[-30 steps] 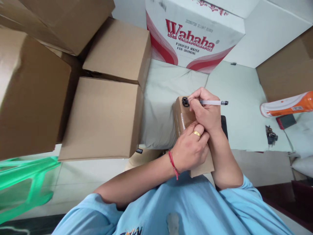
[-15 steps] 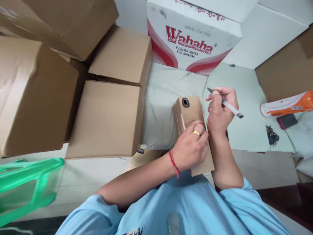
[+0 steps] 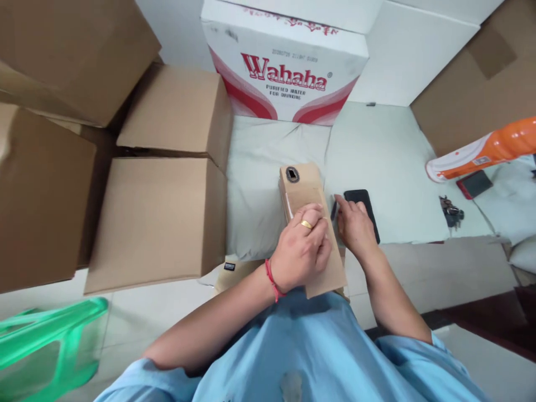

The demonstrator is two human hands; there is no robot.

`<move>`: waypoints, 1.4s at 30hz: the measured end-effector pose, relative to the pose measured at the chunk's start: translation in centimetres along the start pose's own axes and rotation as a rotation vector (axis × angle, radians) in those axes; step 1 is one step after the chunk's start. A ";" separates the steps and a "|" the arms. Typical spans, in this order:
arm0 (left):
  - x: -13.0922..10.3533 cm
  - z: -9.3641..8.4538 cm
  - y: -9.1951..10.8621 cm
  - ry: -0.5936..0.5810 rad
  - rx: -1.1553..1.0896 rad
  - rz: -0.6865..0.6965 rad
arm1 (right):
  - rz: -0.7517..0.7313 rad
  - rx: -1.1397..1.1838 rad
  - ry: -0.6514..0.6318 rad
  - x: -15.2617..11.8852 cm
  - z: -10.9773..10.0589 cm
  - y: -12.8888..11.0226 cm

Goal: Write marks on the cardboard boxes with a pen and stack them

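Observation:
A long, narrow brown cardboard box (image 3: 329, 273) lies in front of my body, with a dark-rimmed oval hole (image 3: 292, 174) near its far end. My left hand (image 3: 304, 240) rests on top of the box, fingers curled closed; whatever they pinch is hidden. On its ring finger is a gold ring, and a red cord circles the wrist. Just right of the box, my right hand (image 3: 355, 223) is low over the pale cloth, closed around a pen (image 3: 334, 210). Only the pen's dark end shows beside the fingertips. A black phone (image 3: 371, 215) lies partly beneath that hand.
Brown cartons (image 3: 154, 218) are stacked on the left, and a white Wahaha carton (image 3: 288, 67) stands at the back. To the right are an orange-and-white bottle (image 3: 481, 153), keys (image 3: 451, 212) and a dark red-edged box (image 3: 474, 184). A green plastic stool (image 3: 62, 329) is at lower left.
My right hand has come down and nearer with the pen, from above the cloth to beside the phone. My left hand stays on the box. The view has shifted rightward.

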State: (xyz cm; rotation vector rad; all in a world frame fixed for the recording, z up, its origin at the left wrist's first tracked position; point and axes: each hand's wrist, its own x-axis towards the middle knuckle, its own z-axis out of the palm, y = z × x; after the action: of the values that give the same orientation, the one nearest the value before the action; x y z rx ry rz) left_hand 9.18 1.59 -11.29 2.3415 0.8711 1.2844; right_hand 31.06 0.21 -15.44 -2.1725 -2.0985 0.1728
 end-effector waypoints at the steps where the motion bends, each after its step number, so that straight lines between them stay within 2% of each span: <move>1: 0.0 -0.1 -0.1 0.004 -0.024 0.011 | 0.040 0.010 0.034 -0.4 0.1 0.3; 4: 0.1 -0.6 -0.6 -0.013 -0.103 0.035 | 0.270 -0.014 0.149 -2.1 0.4 1.7; 6: 0.2 -1.1 -1.0 -0.048 -0.163 0.063 | 0.421 -0.043 0.121 -3.3 0.5 2.3; 8: 0.2 -1.6 -1.2 -0.078 -0.206 0.113 | 0.495 -0.053 0.038 -4.2 0.5 2.5; 10: -0.2 -2.3 -1.1 -0.080 -0.193 0.150 | 0.534 -0.051 -0.005 -4.6 0.5 2.5; 14: -2.0 -3.6 -0.5 -0.061 -0.089 0.188 | 0.595 0.002 0.014 -4.1 0.8 2.6; 16: -3.2 -4.0 -0.2 -0.120 -0.074 0.215 | 0.599 0.038 0.022 -3.7 1.0 2.9; 18: -4.4 -4.2 -0.1 -0.231 -0.071 0.231 | 0.602 0.060 0.018 -3.4 1.1 3.3; 20: -5.3 -4.1 -0.2 -0.330 -0.042 0.243 | 0.611 0.078 0.016 -3.1 1.1 3.7; 22: -6.0 -3.7 -0.4 -0.369 -0.002 0.250 | 0.618 0.118 0.038 -2.9 0.9 4.1; 25: -6.6 -3.0 -0.5 -0.361 0.006 0.228 | 0.661 0.229 0.103 -2.8 0.3 4.6; 28: -7.0 -2.3 -0.5 -0.347 -0.026 0.192 | 0.661 0.357 0.232 -2.9 -0.4 4.5; 31: -7.4 -1.9 -0.8 -0.354 -0.053 0.185 | 0.523 0.454 0.393 -3.4 -1.4 2.5; 35: -7.4 -1.7 -1.2 -0.339 -0.086 0.198 | 0.284 0.502 0.527 -3.9 -3.8 -3.2; 39: -7.0 -1.6 -1.0 -0.294 -0.109 0.197 | 0.135 0.487 0.609 -3.6 -6.0 -9.5; 42: -7.1 -1.6 -0.7 -0.306 -0.131 0.146 | 0.111 0.515 0.602 -3.2 -6.1 -12.6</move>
State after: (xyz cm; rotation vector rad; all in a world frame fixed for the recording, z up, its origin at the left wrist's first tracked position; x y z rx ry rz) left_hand 4.70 -2.48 -15.37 2.4446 0.5131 0.9637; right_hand 19.50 -2.61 -7.40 -1.7436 -1.4151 0.0474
